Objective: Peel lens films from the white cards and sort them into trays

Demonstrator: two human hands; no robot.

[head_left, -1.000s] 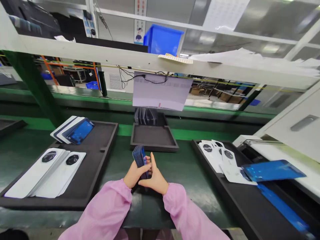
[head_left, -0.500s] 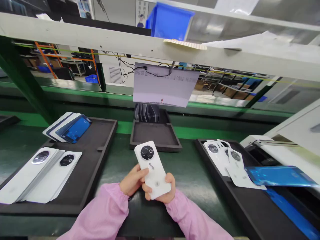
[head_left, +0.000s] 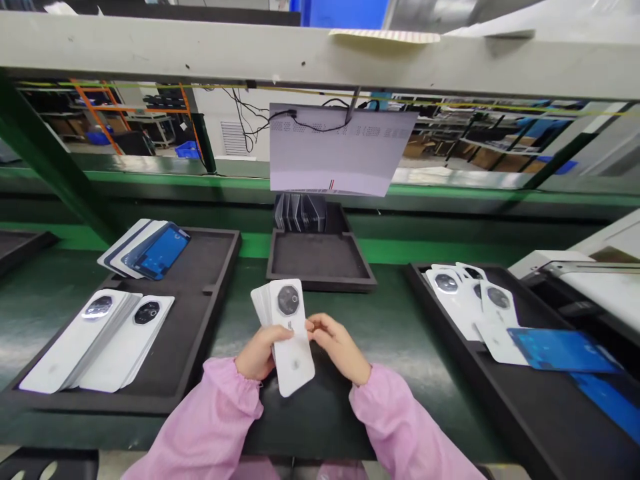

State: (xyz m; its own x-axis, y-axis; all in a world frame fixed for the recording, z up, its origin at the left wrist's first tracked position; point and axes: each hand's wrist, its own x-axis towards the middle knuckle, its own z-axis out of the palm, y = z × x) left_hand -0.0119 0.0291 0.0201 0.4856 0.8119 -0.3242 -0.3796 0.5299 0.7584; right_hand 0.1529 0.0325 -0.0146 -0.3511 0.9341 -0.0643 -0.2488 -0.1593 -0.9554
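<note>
A fanned stack of white phone back covers (head_left: 294, 350), each with a dark octagonal camera area, is in my left hand (head_left: 257, 351). Its thumb lies across the front cover and the other fingers are hidden behind. At the stack's right edge, my right hand (head_left: 340, 343) has its thumb and fingertips closed on the rim of the front cover. Pink sleeves reach to both wrists. The stack is tilted, held above the dark green bench (head_left: 380, 353).
On the left, a black tray (head_left: 193, 340) carries rows of white covers (head_left: 107, 340) and blue-filmed panels (head_left: 163, 252). A smaller black tray (head_left: 320, 259) sits ahead, below a monitor (head_left: 335, 153). At right, another black tray (head_left: 530, 400) bears loose covers (head_left: 460, 310) and blue-filmed pieces (head_left: 565, 350).
The stack has turned more upright and fanned out to the left. My right hand has moved from gripping its lower right corner up to its right edge. The view has tilted downward.
</note>
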